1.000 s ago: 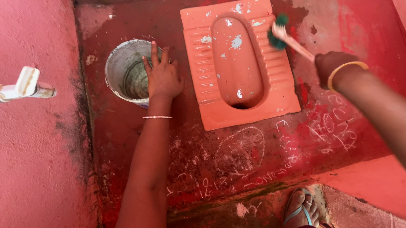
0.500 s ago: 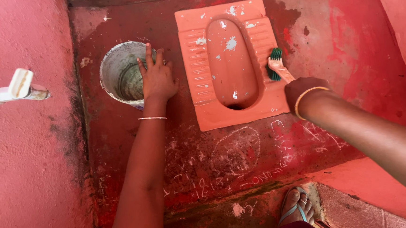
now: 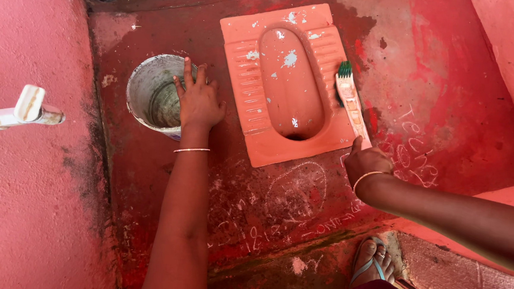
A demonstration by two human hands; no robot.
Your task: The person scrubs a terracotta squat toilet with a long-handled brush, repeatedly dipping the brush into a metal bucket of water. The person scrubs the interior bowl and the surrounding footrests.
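An orange squat toilet pan point(image 3: 254, 85) with white paint flecks is set in the red floor. My right hand point(image 3: 367, 161) grips the end of a pink-handled brush point(image 3: 350, 99); its green bristles rest on the pan's right footrest. My left hand point(image 3: 198, 102) lies flat, fingers spread, on the rim of a round grey-white bucket point(image 3: 147, 90) left of the pan.
A white tap point(image 3: 15, 112) sticks out from the pink wall on the left. White chalk marks cover the red floor point(image 3: 301, 195) in front of the pan. My foot in a blue-strapped sandal point(image 3: 373, 265) stands on a raised step at the bottom.
My right hand has drawn the brush back from the pan's far right corner toward me, along the right footrest. My left hand has stayed on the bucket rim.
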